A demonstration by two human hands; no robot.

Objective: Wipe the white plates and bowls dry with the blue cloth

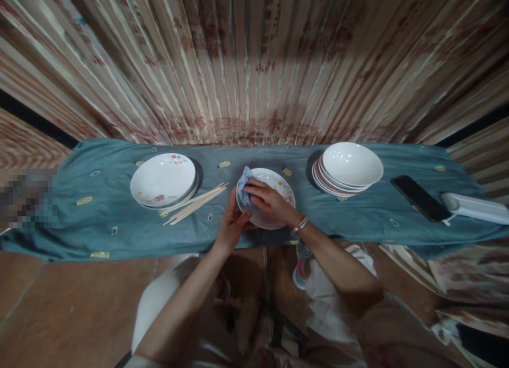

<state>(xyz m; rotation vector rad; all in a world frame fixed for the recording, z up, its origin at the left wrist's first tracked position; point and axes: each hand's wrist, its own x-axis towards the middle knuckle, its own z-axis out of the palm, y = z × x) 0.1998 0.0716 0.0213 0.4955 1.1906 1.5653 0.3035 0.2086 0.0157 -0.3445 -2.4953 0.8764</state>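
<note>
A white plate [270,219] with small flowers near its rim is at the middle of the table's front part. My left hand [234,219] grips its left edge, thumb over the rim and some fingers hidden beneath. Pressed against the plate's upper left inside is a light blue cloth [245,185]. My right hand [270,199] has its fingers closed on that cloth, and a bracelet circles the wrist. Left of the plate lie several wooden chopsticks [196,203], their far ends near a stack of flowered plates [163,180].
A stack of white bowls [352,164] stands right of centre. Beyond it lie a black phone [420,198] and a white device [475,208]. A teal cloth [119,233] covers the narrow table, with a pleated curtain [254,66] behind it.
</note>
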